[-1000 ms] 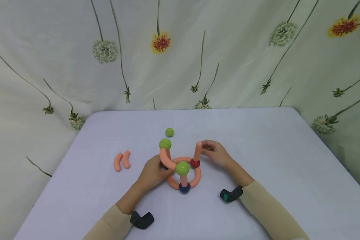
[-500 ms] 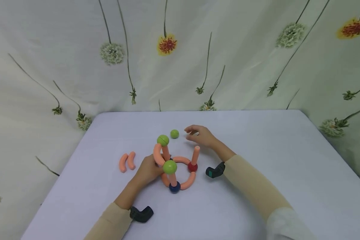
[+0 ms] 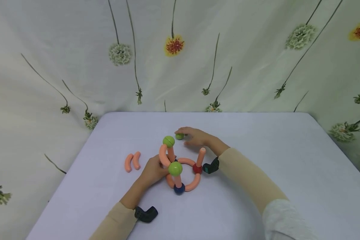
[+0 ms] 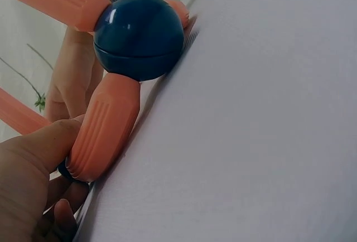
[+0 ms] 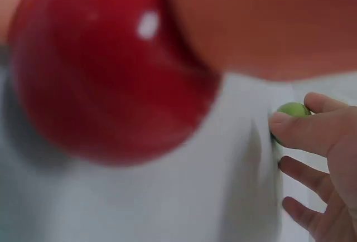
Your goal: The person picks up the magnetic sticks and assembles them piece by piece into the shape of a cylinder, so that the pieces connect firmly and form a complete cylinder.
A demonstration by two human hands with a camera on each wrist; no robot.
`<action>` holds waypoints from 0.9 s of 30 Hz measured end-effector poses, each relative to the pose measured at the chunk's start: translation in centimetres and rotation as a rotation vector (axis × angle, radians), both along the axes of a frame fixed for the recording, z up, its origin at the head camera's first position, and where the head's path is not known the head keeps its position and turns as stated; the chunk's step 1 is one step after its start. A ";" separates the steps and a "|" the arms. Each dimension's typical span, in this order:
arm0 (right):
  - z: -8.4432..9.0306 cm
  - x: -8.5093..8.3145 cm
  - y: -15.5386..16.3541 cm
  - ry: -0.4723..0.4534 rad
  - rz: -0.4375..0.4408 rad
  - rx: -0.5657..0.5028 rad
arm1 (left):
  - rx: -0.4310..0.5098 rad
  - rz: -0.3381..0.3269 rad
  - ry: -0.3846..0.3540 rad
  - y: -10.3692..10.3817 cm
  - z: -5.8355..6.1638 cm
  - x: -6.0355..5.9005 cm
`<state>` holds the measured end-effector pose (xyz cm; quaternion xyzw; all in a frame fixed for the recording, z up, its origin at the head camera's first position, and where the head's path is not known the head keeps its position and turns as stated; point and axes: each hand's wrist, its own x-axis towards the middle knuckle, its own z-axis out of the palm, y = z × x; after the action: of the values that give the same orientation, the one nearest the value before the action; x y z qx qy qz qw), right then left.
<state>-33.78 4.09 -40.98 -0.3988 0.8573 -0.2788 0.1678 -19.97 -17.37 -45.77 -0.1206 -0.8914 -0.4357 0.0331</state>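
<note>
Build stood partly done: a ring of orange curved rods (image 3: 194, 182) lay flat on the table (image 3: 258, 150), joined by a blue ball (image 3: 179, 189) and a red ball (image 3: 197, 168). Three orange uprights rose from the ring; two carried green balls (image 3: 175, 168) — the third, the post (image 3: 201, 156) on the red ball, was bare on top. Judged left to do: cap that post, and perhaps use the two spare curved rods (image 3: 132, 161) lying well to the left of the left hand.

Left hand (image 3: 153, 171): grip curled round the ring's left side, thumb pressed on a curved rod (image 4: 103, 127) just below the blue ball — holding the structure.

Right hand (image 3: 198, 136): beyond the ring, fingers closing on the loose green ball (image 3: 179, 136) on the table. In the right wrist view, finger and thumb tip (image 5: 295, 127) touched the ball (image 5: 293, 110) on either side, other fingers spread; ball not lifted. Pinch looked light, not firm.
</note>
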 end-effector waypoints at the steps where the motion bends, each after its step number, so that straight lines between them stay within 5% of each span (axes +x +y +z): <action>1: -0.1 0.1 0.0 0.021 -0.013 -0.004 | 0.000 0.002 -0.005 0.1 0.0 0.0; 8: -1.2 1.2 1.4 0.021 -0.186 -0.066 | 0.009 -0.013 -0.009 0.3 0.0 0.0; 16: -0.7 4.4 5.0 -0.188 -0.345 -0.402 | -0.009 0.001 -0.007 -0.1 0.1 0.1; 27: 1.9 8.5 7.8 -0.340 -0.353 -0.791 | 0.013 -0.011 0.015 0.1 -0.1 0.0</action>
<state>-25.29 11.90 -39.12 -0.2289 0.7002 -0.6701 0.0909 -19.94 -17.23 -45.90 -0.1286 -0.8875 -0.4408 0.0380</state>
